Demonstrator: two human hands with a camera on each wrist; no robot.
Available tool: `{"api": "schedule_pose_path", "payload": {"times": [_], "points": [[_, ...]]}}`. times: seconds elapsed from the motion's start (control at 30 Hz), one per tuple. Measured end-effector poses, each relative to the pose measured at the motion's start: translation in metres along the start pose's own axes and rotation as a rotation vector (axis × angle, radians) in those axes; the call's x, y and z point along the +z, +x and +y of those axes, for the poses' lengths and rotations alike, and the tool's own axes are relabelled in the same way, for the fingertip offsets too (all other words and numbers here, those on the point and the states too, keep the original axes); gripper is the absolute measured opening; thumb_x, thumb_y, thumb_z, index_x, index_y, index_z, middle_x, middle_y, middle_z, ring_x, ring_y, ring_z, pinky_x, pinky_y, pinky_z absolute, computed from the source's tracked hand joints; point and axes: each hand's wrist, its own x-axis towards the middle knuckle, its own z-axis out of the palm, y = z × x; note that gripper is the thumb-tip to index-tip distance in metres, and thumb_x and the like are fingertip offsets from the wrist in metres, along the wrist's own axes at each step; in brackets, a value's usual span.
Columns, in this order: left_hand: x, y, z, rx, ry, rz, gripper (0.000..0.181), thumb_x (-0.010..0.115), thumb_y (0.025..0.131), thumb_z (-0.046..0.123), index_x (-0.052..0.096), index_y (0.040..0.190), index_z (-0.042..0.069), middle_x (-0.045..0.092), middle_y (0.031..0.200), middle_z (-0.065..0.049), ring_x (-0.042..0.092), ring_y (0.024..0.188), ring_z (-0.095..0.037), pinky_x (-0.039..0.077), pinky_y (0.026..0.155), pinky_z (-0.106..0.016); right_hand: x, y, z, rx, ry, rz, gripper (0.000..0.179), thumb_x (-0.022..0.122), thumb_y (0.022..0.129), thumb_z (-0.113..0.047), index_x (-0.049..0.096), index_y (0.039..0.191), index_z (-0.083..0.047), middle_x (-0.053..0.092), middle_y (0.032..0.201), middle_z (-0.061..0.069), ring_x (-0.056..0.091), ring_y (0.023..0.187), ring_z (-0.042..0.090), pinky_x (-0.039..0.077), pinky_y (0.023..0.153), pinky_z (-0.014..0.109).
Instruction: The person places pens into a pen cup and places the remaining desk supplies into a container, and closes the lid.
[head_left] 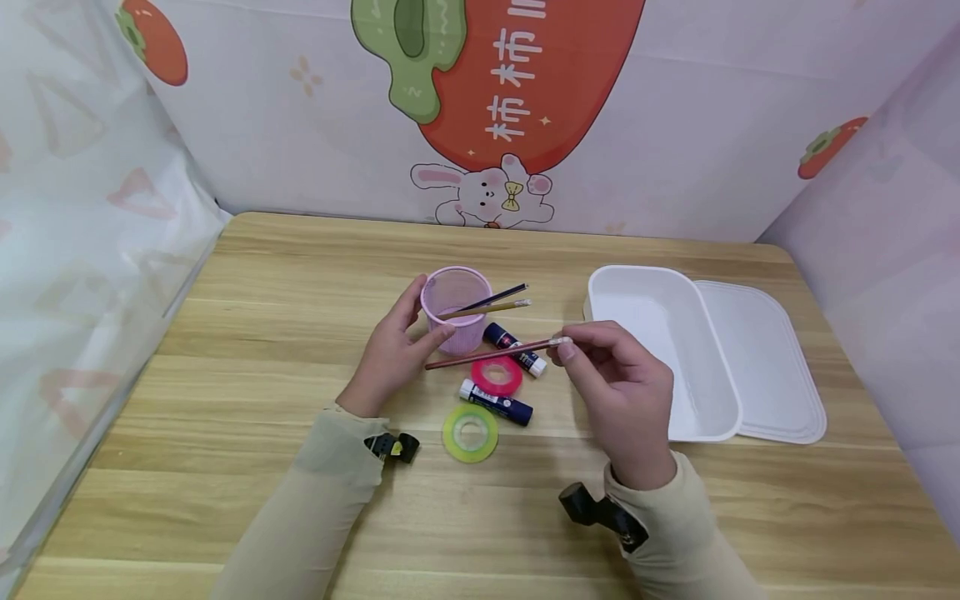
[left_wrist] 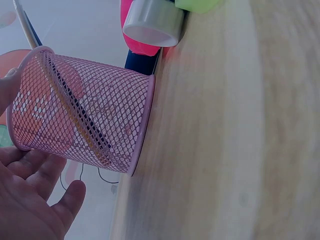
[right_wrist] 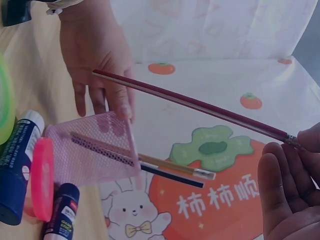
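A pink mesh pen cup stands upright on the table, holding a yellow pencil and a dark pencil. Around its upper part my left hand has a grip, thumb at the near side of the rim and fingers at the far side. My right hand pinches a red pencil by its eraser end, between thumb and fingers. The pencil's other end points left, in front of the cup, above the glue stick and the red tape roll.
Nearer to me lie a second glue stick and a yellow-green tape roll. On the right, a white plastic box stands partly over its flat white lid. A printed cloth hangs behind the wooden table.
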Motion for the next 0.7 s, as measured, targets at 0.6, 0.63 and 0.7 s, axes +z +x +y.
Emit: {"api": "schedule_pose_path", "payload": {"times": [0.6,0.63,0.7], "points": [[0.0004,0.0001,-0.0006,0.009,-0.003,0.003,0.083,0.071,0.096,0.030,0.023,0.159,0.005,0.031,0.162,-0.011,0.036,0.145,-0.028,0.034,0.116,-0.047,-0.0077,0.0079,-0.0071,-0.062,0.141,0.100,0.015,0.063,0.087,0.019,0.063,0.101,0.024,0.070,0.094,0.018,0.072,0.079,0.022,0.060,0.075,0.029],[0.0004,0.0001,-0.0005,0.010,-0.002,0.001,0.083,0.071,0.096,0.030,0.023,0.159,0.006,0.031,0.162,-0.011,0.036,0.146,-0.028,0.034,0.116,-0.047,-0.0081,0.0084,-0.0073,-0.067,0.153,0.108,0.015,0.063,0.087,0.019,0.062,0.101,0.024,0.070,0.094,0.018,0.072,0.078,0.022,0.060,0.075,0.029],[0.0005,0.0002,-0.0002,0.006,0.000,-0.001,0.084,0.071,0.095,0.031,0.023,0.160,0.006,0.030,0.162,-0.010,0.036,0.146,-0.027,0.034,0.116,-0.046,-0.0090,0.0092,-0.0074,-0.080,0.175,0.122,0.015,0.063,0.086,0.020,0.062,0.101,0.025,0.070,0.094,0.020,0.072,0.077,0.023,0.060,0.075,0.031]]}}
